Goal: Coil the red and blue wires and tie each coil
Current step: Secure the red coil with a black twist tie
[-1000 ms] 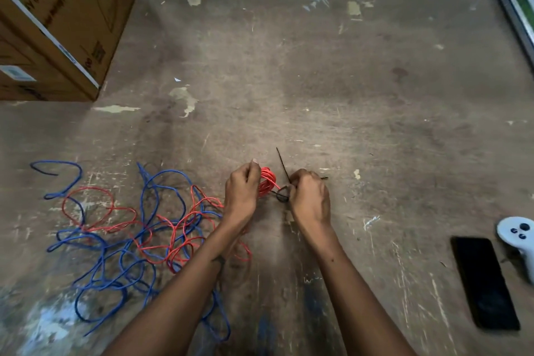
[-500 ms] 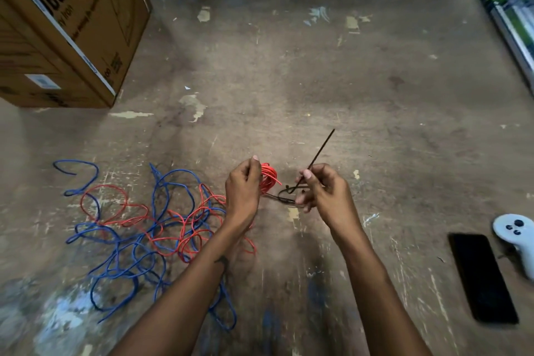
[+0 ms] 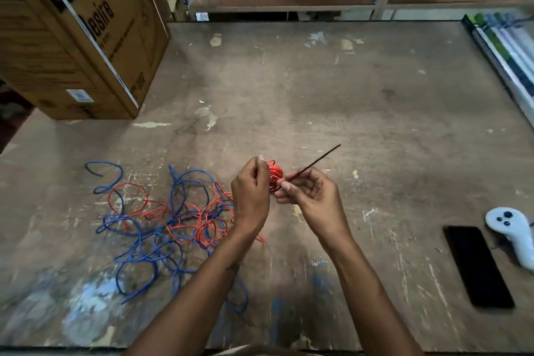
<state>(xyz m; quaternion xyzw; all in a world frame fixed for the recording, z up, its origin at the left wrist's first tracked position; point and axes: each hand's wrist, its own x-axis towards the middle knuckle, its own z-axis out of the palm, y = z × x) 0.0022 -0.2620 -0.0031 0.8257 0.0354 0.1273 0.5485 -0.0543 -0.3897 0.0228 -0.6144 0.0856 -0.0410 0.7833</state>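
A small red wire coil (image 3: 274, 175) is held above the worn table (image 3: 361, 113) by my left hand (image 3: 250, 196), whose fingers curl round it. A black cable tie (image 3: 313, 163) runs from the coil up and to the right; my right hand (image 3: 310, 196) pinches it just beside the coil. The rest of the red wire (image 3: 202, 220) trails left into a loose tangle with the blue wire (image 3: 153, 243) on the table.
A large cardboard box (image 3: 78, 37) stands at the back left. A black phone (image 3: 478, 266) and a white controller (image 3: 513, 233) lie at the right. Long boxed tubes (image 3: 508, 55) run along the right edge. Shelving lies beyond the table.
My right hand has drawn the cable tie's free end out to the right and closed its loop tight against the coil. The camera has tilted up.
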